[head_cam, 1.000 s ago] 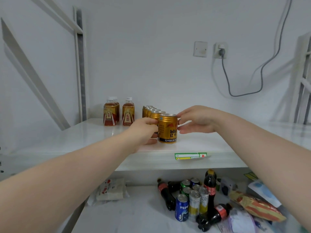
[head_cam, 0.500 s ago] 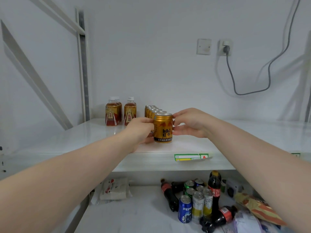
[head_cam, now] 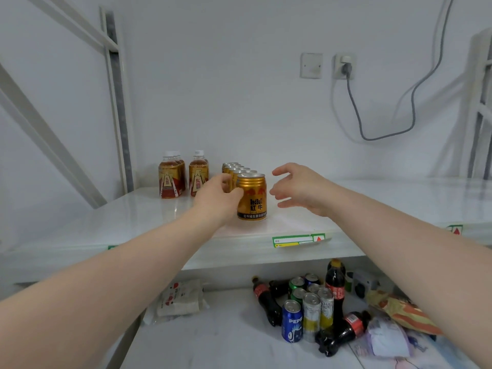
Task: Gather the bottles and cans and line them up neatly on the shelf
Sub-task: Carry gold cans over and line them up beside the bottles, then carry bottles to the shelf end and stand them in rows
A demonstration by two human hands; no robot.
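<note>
A gold Red Bull can (head_cam: pixel 251 197) stands upright at the front of a row of several gold cans (head_cam: pixel 234 167) on the white shelf (head_cam: pixel 372 206). My left hand (head_cam: pixel 217 199) rests against the can's left side, fingers curled around it. Just right of the can, my right hand (head_cam: pixel 295 189) hovers with fingers spread, not touching it. Amber drink bottles with white caps (head_cam: pixel 171 175) stand in short rows at the back left. On the lower shelf lie dark cola bottles (head_cam: pixel 266 302) and a cluster of cans, among them a blue Pepsi can (head_cam: pixel 292 320).
Snack bags (head_cam: pixel 399 310) and a white packet (head_cam: pixel 181 299) lie on the lower shelf. A green and yellow price label (head_cam: pixel 298 240) hangs on the shelf's front edge. A grey cable (head_cam: pixel 372 134) droops from a wall socket. A shelf upright (head_cam: pixel 117 102) stands at the left.
The front can was slid back against the row. My right hand has let go of it and opened, drawing slightly right. My left hand stays on the can.
</note>
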